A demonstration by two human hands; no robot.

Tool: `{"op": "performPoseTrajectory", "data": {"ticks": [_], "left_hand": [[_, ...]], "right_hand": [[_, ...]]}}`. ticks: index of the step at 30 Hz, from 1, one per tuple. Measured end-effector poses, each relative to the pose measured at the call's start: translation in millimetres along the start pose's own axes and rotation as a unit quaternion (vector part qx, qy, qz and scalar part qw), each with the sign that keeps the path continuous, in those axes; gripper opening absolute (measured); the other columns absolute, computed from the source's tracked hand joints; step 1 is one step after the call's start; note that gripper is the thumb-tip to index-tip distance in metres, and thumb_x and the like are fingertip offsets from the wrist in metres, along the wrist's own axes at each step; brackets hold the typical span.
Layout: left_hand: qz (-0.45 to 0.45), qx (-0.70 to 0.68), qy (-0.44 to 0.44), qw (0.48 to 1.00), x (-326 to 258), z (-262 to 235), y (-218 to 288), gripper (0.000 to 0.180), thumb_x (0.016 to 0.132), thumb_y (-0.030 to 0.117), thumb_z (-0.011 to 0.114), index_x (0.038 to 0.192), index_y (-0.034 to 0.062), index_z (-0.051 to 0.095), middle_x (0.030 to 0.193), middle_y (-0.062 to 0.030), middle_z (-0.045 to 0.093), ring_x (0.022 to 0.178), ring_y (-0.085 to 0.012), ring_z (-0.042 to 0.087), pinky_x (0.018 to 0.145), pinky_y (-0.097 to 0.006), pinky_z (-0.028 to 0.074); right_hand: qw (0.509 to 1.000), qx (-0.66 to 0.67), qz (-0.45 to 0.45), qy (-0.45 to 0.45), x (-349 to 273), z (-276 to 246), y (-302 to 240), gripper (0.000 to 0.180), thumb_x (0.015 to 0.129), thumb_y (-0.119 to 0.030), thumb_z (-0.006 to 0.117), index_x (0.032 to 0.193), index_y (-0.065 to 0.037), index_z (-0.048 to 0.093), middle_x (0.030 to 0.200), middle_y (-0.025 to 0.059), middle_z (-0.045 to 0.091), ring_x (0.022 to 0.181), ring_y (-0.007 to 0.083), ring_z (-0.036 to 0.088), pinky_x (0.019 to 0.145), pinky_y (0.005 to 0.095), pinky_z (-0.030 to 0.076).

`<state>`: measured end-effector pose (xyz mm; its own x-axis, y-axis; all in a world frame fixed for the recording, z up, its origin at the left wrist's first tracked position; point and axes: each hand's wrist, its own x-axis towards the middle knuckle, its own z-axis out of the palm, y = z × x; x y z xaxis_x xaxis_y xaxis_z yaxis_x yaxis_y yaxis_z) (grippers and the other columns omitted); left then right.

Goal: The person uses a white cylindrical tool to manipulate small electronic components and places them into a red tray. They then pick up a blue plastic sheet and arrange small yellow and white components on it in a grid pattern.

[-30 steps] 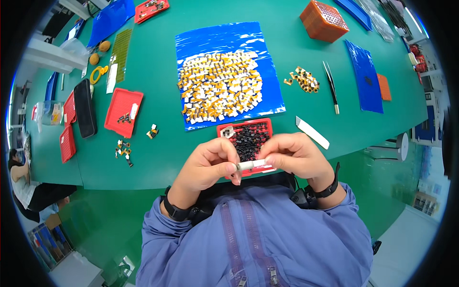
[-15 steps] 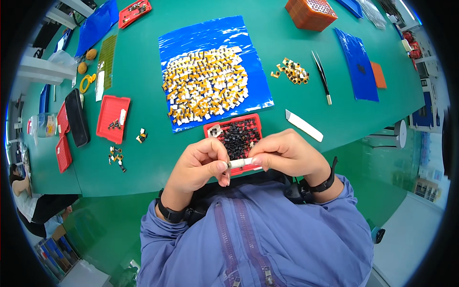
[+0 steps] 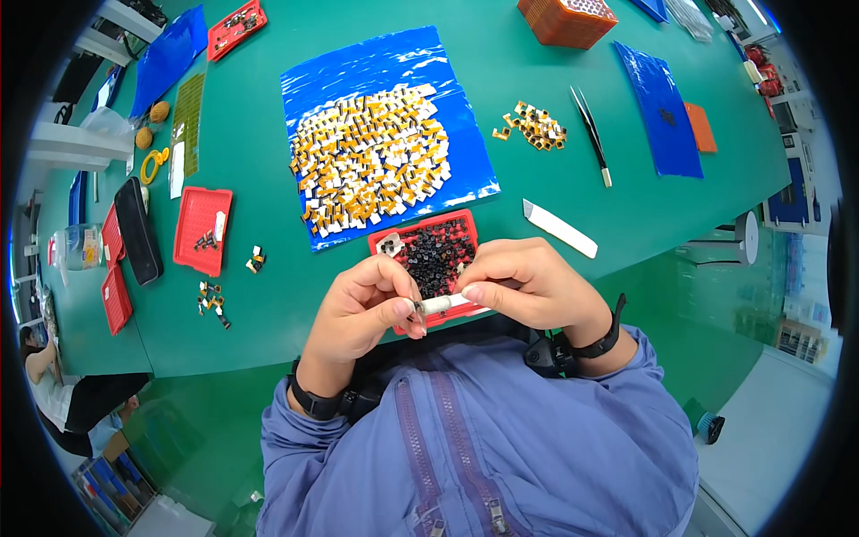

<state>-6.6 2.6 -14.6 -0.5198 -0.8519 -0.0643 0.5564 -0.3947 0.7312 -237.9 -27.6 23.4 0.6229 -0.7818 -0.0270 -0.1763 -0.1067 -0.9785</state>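
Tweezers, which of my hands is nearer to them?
Right. Your right hand is nearer, toward you from the tweezers and a little to their left; your left hand is farther to their left, also on your side.

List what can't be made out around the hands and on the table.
Head view:
- White stick: right end covered by the right hand.
- Small piece at its left end: too small, partly covered by the left hand.
- Red tray: right edge partly behind the right hand.
- Orange stack: cut off by the upper edge.
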Motion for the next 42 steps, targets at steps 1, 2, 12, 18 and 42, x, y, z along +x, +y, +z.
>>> {"op": "performPoseTrajectory", "data": {"ticks": [1, 2, 12, 18, 42], "left_hand": [[0.001, -0.004, -0.002, 1.0, 0, 0, 0, 0.008, 0.09, 0.004, 0.055, 0.091, 0.0006, 0.049, 0.08, -0.0097, 0.06, 0.069, -0.015, 0.064, 0.06, -0.024, 0.053], [0.003, -0.007, -0.003, 1.0, 0, 0, 0, 0.008, 0.09, 0.004, 0.055, 0.091, 0.0004, 0.049, 0.08, -0.0096, 0.06, 0.069, -0.015, 0.063, 0.06, -0.024, 0.053], [-0.025, -0.02, -0.011, 0.999, -2, -1, 1, 0.008, 0.09, 0.004, 0.055, 0.091, -0.0002, 0.049, 0.079, -0.0085, 0.059, 0.069, -0.0148, 0.063, 0.061, -0.025, 0.053], [-0.021, -0.016, -0.01, 1.0, -2, -1, 1, 0.008, 0.09, 0.005, 0.056, 0.091, 0.0, 0.049, 0.079, -0.0081, 0.059, 0.069, -0.0143, 0.063, 0.06, -0.024, 0.052], [0.091, 0.221, 0.018, 0.971, -1, 9, -3, 0.013, 0.082, -0.009, 0.059, 0.093, -0.003, 0.059, 0.09, -0.0074, 0.061, 0.08, -0.0103, 0.061, 0.069, -0.023, 0.05]], "right_hand": [[1.0, 0.0, -0.015, 0.005, 1, 1, 3, 0.009, 0.083, -0.01, 0.065, 0.086, -0.002, 0.066, 0.071, 0.0056, 0.057, 0.059, 0.0151, 0.052, 0.053, 0.0278, 0.04], [1.0, -0.001, -0.03, 0.009, 1, 2, 5, 0.009, 0.083, -0.01, 0.065, 0.086, -0.002, 0.066, 0.07, 0.0055, 0.057, 0.059, 0.015, 0.052, 0.053, 0.0279, 0.039], [0.999, 0.025, 0.015, -0.018, 7, -3, -1, 0.009, 0.084, -0.011, 0.063, 0.085, -0.003, 0.065, 0.067, 0.0039, 0.053, 0.059, 0.0117, 0.049, 0.052, 0.0266, 0.038], [1.0, -0.009, -0.008, -0.005, 8, 0, 3, 0.012, 0.087, -0.015, 0.061, 0.088, -0.003, 0.065, 0.062, 0.0024, 0.056, 0.053, 0.0088, 0.052, 0.049, 0.0257, 0.04], [0.977, -0.113, -0.152, 0.095, 7, 26, 4, 0.024, 0.066, 0.002, 0.069, 0.089, -0.006, 0.067, 0.075, 0.0057, 0.061, 0.065, 0.0197, 0.061, 0.055, 0.0292, 0.048]]}}
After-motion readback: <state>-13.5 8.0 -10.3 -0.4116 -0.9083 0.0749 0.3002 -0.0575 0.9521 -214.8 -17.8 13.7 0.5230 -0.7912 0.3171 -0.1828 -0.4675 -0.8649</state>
